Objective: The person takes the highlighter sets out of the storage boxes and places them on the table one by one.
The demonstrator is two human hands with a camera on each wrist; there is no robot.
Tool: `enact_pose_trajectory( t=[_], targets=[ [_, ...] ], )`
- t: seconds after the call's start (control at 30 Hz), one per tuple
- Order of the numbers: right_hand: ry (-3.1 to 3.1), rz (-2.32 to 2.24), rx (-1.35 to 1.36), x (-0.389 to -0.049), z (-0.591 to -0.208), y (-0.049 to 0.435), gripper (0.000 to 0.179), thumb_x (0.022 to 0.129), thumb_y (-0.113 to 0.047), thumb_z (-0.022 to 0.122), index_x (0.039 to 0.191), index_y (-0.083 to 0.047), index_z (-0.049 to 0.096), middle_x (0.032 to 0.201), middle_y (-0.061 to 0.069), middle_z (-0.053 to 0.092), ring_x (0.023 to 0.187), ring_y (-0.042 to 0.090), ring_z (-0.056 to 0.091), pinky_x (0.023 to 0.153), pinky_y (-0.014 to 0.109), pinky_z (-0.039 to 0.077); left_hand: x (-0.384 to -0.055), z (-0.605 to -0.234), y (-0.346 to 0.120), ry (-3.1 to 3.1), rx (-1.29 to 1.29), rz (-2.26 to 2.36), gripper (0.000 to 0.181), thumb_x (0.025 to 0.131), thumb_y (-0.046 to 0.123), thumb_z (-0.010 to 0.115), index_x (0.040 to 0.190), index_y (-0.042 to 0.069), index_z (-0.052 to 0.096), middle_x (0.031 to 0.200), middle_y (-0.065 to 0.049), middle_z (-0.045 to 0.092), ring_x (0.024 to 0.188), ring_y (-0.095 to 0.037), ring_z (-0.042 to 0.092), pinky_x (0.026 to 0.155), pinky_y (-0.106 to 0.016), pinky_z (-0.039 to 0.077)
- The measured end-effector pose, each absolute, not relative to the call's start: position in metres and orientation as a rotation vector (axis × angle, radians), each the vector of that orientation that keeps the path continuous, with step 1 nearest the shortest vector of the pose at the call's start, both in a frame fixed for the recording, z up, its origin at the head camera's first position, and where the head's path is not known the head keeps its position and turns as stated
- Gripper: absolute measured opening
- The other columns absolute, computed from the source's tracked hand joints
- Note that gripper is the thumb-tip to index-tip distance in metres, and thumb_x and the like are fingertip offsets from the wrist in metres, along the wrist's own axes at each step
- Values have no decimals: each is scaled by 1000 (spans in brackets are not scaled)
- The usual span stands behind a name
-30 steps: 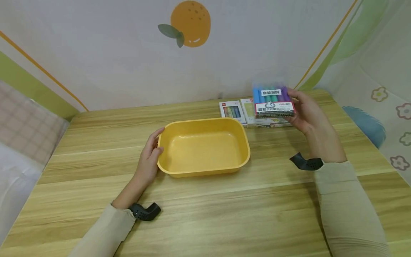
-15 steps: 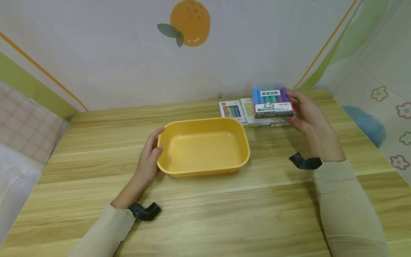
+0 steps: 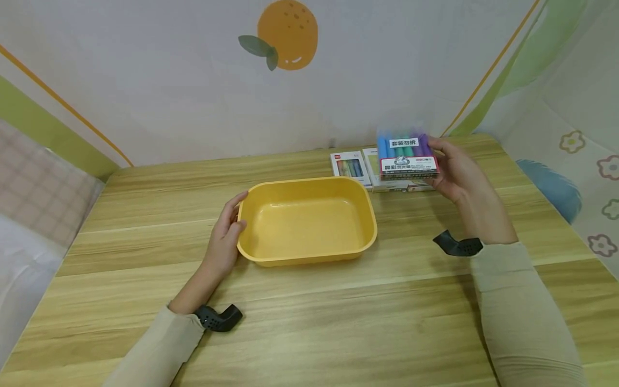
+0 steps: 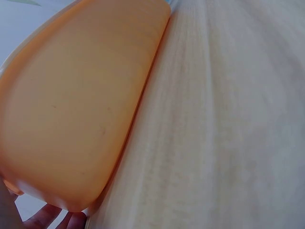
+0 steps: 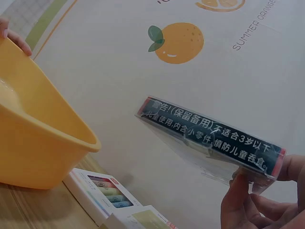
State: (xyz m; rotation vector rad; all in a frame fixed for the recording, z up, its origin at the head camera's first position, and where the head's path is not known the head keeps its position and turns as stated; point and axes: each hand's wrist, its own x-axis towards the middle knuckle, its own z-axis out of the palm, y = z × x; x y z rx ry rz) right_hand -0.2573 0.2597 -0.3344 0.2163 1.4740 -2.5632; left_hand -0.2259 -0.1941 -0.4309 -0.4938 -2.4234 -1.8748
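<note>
A yellow plastic basin (image 3: 304, 260) stands on the table in the head view. My left hand (image 3: 224, 236) grips its left end, thumb over the rim and fingers outside; the basin's outer wall (image 4: 81, 95) fills much of the left wrist view. My right hand (image 3: 456, 166) pinches a clear pack of highlighters (image 3: 408, 153) by its right edge. Blue, green and purple pens show through the plastic. In the right wrist view the pack's black end label (image 5: 209, 136) faces the camera, and the pack is held up above the boxes behind the basin.
A white box with a window of coloured sticks (image 3: 350, 169) lies behind the basin's right corner. Beside it lies another pale box (image 3: 382, 186), partly covered by the highlighters in the head view. A wall sheet with an orange print (image 3: 287, 35) rises behind the wooden table (image 3: 338, 322).
My right hand has shifted slightly to the left with the pack of highlighters. My left hand and the basin have stayed in place.
</note>
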Motion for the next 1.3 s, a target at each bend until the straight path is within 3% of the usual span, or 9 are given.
enact_pose_trajectory(
  t=[0.3, 0.67, 0.97, 1.3],
  targets=[
    [1453, -2570, 201, -259, -337, 259, 28, 103, -23, 55, 129, -19, 47, 111, 5, 61, 93, 15, 70, 73, 27, 60, -225, -431, -195, -2427, -485, -1871, 58, 100, 7, 32, 157, 21, 35, 154, -17, 43, 122, -32, 54, 81, -18, 56],
    [1484, -2529, 252, -260, -341, 263, 29, 102, -24, 57, 129, -22, 45, 114, 3, 58, 94, 14, 70, 76, 27, 61, -225, -431, -194, -2419, -489, -1891, 58, 101, 7, 32, 157, 20, 35, 149, -20, 47, 111, -21, 61, 78, -21, 58],
    [1445, -2547, 278, -263, -345, 270, 21, 102, -23, 58, 121, -18, 52, 107, 2, 64, 92, 14, 70, 76, 27, 60, -225, -431, -194, -2413, -491, -1899, 58, 100, 7, 32, 157, 19, 35, 150, -19, 45, 115, -24, 58, 79, -20, 57],
    [1347, -2581, 308, -267, -351, 284, 16, 103, -21, 57, 116, -14, 54, 103, 5, 66, 91, 17, 70, 76, 30, 60, -226, -432, -195, -2409, -507, -1893, 58, 100, 6, 32, 157, 19, 34, 147, -21, 48, 109, -19, 62, 77, -21, 58]
  ],
)
